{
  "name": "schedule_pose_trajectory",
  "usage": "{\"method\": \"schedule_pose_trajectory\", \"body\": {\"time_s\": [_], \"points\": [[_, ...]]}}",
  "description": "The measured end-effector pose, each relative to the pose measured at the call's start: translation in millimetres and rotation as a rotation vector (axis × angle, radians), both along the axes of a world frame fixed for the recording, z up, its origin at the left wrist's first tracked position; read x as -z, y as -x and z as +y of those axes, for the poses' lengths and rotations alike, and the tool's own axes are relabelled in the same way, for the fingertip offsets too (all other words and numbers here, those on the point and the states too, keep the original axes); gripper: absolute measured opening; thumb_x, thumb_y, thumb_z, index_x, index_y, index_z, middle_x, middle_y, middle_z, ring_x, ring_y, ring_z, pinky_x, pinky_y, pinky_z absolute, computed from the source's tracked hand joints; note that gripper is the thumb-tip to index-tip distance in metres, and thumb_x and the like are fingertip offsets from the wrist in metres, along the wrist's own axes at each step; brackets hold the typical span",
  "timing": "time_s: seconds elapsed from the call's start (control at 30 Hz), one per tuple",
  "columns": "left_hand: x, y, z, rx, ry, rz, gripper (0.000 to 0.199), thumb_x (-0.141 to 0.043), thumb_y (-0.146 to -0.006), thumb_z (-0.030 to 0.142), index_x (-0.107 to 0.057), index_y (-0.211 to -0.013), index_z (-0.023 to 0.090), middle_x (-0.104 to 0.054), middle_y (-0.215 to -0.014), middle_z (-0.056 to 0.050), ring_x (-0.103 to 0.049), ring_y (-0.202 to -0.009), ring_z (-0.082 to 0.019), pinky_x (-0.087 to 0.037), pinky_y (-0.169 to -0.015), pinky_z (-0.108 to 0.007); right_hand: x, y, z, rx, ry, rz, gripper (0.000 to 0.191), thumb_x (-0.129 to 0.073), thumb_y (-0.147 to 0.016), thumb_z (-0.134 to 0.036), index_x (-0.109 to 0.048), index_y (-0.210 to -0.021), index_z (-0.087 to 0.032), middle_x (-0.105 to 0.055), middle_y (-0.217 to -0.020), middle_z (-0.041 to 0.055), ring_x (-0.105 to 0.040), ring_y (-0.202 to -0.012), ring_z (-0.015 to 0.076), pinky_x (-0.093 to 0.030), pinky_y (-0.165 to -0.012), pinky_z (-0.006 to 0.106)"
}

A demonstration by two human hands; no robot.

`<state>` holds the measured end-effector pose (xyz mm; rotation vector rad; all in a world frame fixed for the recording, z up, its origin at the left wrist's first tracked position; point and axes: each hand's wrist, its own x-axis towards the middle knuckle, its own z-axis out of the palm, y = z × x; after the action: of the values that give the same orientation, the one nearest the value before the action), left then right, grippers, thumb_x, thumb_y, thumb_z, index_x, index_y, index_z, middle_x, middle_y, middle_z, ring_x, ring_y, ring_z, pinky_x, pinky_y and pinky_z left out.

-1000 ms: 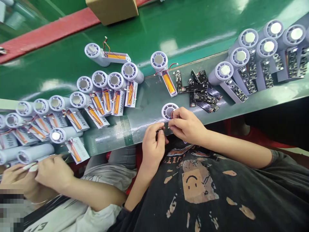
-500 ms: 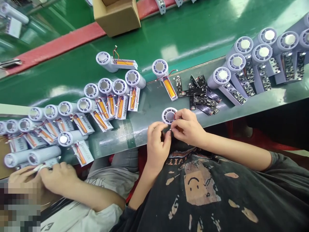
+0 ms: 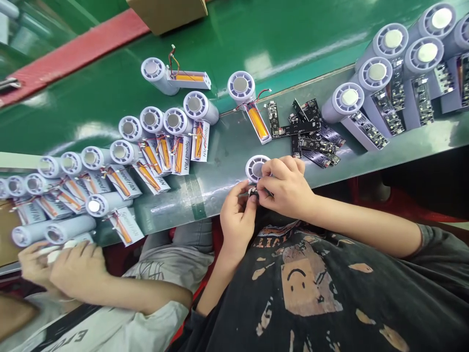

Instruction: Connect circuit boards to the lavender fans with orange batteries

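At the bench's near edge, a pale lilac handheld fan (image 3: 255,167) shows its round grille end up, its lower part hidden behind my hands. My left hand (image 3: 238,212) is closed, thumb and fingers pinching a small dark circuit board (image 3: 252,191) with a white part on it, just below the fan's grille. From the right, my right hand (image 3: 284,188) presses closed fingertips against that same spot, covering the fan's edge. Whatever its fingertips grip is hidden. Beyond my right hand lies a pile of black circuit boards (image 3: 317,142).
Behind stands a fan with an orange battery (image 3: 258,123) and loose wires. Similar fans (image 3: 122,151) crowd the left; fans with boards fitted (image 3: 350,100) fill the right. A co-worker's hands (image 3: 75,269) hold a white piece at lower left. A cardboard box (image 3: 168,14) is at the back.
The view has shifted slightly. My fingertips have come together below the fan's grille, where the small dark board now shows. The co-worker's hands have moved a little.
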<state>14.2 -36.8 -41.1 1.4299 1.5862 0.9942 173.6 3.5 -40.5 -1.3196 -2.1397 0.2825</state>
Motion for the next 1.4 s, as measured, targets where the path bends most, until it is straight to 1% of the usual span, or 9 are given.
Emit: {"method": "schedule_pose_trajectory", "body": {"time_s": [0.13,0.37,0.77,0.9,0.97,1.03,1.1,1.27,1.4], "points": [[5.2,1.8,-1.3,-0.034,0.040,-0.094,0.024,-0.062,-0.090,0.034,-0.067,-0.111,0.022,-0.068,-0.109,-0.008,-0.066,-0.091,-0.018,-0.056,-0.077,-0.030,0.7,1.6,2.3,0.006,0.039,0.005,0.015,-0.060,-0.084,-0.026,-0.065,-0.071,-0.022,-0.058,-0.091,0.0054,-0.041,-0.088,0.0227,-0.026,-0.078,0.042],[1.4,1.2,2.6,-0.010,-0.068,0.041,0.020,-0.062,-0.091,0.028,-0.069,-0.108,0.022,-0.066,-0.114,-0.007,-0.064,-0.101,-0.018,-0.054,-0.087,-0.031,1.9,4.5,8.0,0.005,0.014,-0.015,0.016,-0.058,-0.085,-0.024,-0.063,-0.069,-0.021,-0.056,-0.088,0.0054,-0.041,-0.087,0.0224,-0.025,-0.078,0.041],[6.5,-5.4,0.0,-0.028,0.030,-0.190,0.027,-0.068,-0.086,0.030,-0.068,-0.112,0.023,-0.062,-0.113,-0.006,-0.061,-0.077,-0.011,-0.053,-0.066,-0.024,7.5,0.1,8.9,-0.041,0.055,0.042,0.018,-0.057,-0.090,-0.025,-0.065,-0.075,-0.022,-0.056,-0.092,0.0053,-0.044,-0.090,0.0219,-0.029,-0.079,0.040],[6.0,-2.9,3.2,-0.062,0.121,-0.292,0.031,-0.070,-0.084,0.033,-0.065,-0.113,0.024,-0.065,-0.100,-0.003,-0.057,-0.064,-0.008,-0.050,-0.057,-0.020,6.9,-28.0,9.0,-0.197,-0.030,0.202,0.027,-0.058,-0.090,-0.050,-0.069,-0.091,-0.025,-0.056,-0.098,0.0065,-0.048,-0.093,0.0228,-0.037,-0.081,0.040],[7.7,-2.8,3.9,-0.107,0.142,-0.351,0.032,-0.070,-0.084,0.032,-0.063,-0.114,0.025,-0.064,-0.087,0.000,-0.055,-0.059,-0.007,-0.048,-0.053,-0.018,8.5,-40.8,8.9,-0.338,-0.055,0.173,0.027,-0.058,-0.090,-0.049,-0.069,-0.095,-0.025,-0.060,-0.094,0.0057,-0.051,-0.088,0.0213,-0.039,-0.078,0.038],[9.6,-3.6,3.6,-0.108,0.148,-0.378,0.031,-0.069,-0.083,0.031,-0.062,-0.113,0.025,-0.063,-0.082,0.002,-0.054,-0.058,-0.007,-0.047,-0.052,-0.018,10.4,-46.7,9.7,-0.424,0.036,0.146,0.018,-0.054,-0.094,-0.035,-0.069,-0.094,-0.024,-0.063,-0.087,0.0042,-0.054,-0.081,0.0181,-0.041,-0.073,0.035],[10.8,-4.1,2.9,-0.087,0.158,-0.386,0.030,-0.068,-0.084,0.029,-0.062,-0.112,0.025,-0.062,-0.084,0.001,-0.054,-0.058,-0.007,-0.047,-0.052,-0.018,10.9,-46.0,11.7,-0.400,0.236,0.276,0.018,-0.051,-0.095,-0.025,-0.068,-0.090,-0.021,-0.065,-0.083,0.0035,-0.056,-0.077,0.0155,-0.043,-0.071,0.032],[12.9,1.2,1.1,-0.052,0.175,-0.408,0.028,-0.065,-0.085,0.023,-0.061,-0.112,0.026,-0.059,-0.077,0.003,-0.053,-0.057,-0.007,-0.047,-0.052,-0.018,5.5,-36.4,18.0,-0.135,0.928,1.023,0.025,-0.055,-0.093,-0.041,-0.062,-0.088,-0.018,-0.059,-0.068,-0.0024,-0.049,-0.052,0.0078,-0.039,-0.051,0.023],[15.7,8.6,0.3,-0.003,0.139,-0.419,0.028,-0.063,-0.085,0.019,-0.061,-0.112,0.027,-0.060,-0.076,0.004,-0.053,-0.056,-0.006,-0.046,-0.051,-0.017,4.0,-37.1,20.7,0.019,1.081,1.278,0.024,-0.060,-0.088,-0.044,-0.059,-0.087,-0.019,-0.052,-0.063,-0.0053,-0.042,-0.049,0.0067,-0.034,-0.048,0.022]]}}
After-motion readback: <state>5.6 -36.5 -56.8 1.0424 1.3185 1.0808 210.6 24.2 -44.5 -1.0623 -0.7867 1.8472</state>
